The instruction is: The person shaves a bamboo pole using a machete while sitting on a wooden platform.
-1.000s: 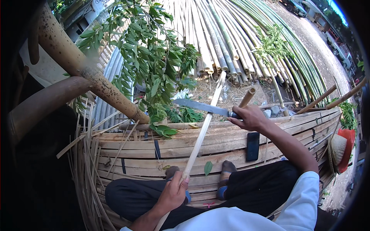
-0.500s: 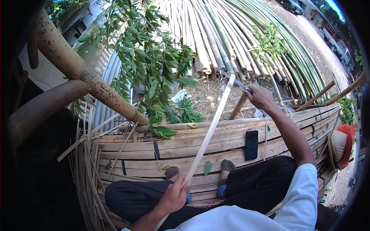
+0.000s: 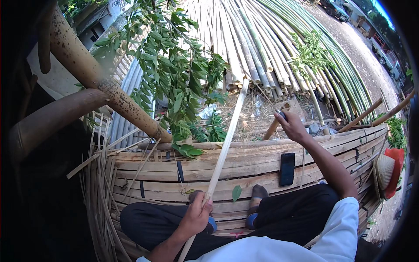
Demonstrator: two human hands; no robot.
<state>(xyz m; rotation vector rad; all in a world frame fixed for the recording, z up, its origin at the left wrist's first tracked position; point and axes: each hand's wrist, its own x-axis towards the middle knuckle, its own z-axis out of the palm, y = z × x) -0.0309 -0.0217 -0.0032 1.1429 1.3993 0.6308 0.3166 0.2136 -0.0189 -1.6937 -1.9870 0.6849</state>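
A long pale bamboo strip (image 3: 224, 153) slants away from me, its far end raised toward the pile of poles. My left hand (image 3: 195, 217) is closed around its near part, and the tail passes down below the fist. My right hand (image 3: 293, 126), farther out to the right, grips the dark handle of a knife (image 3: 279, 112). The thin blade points up and left toward the strip's far end and looks nearly edge-on. Whether the blade touches the strip, I cannot tell.
I sit on stacked split bamboo slats (image 3: 144, 172). A black phone (image 3: 287, 169) lies on them, and a hat (image 3: 386, 172) sits at the right. Beyond are many bamboo poles (image 3: 262, 56). Leafy branches (image 3: 170, 74) and a thick bamboo pole (image 3: 109, 94) hang at the left.
The strip's far end has swung left and slightly up. The knife blade, which crossed the strip near its far end, now appears thinner and more edge-on. Both hands keep their grip.
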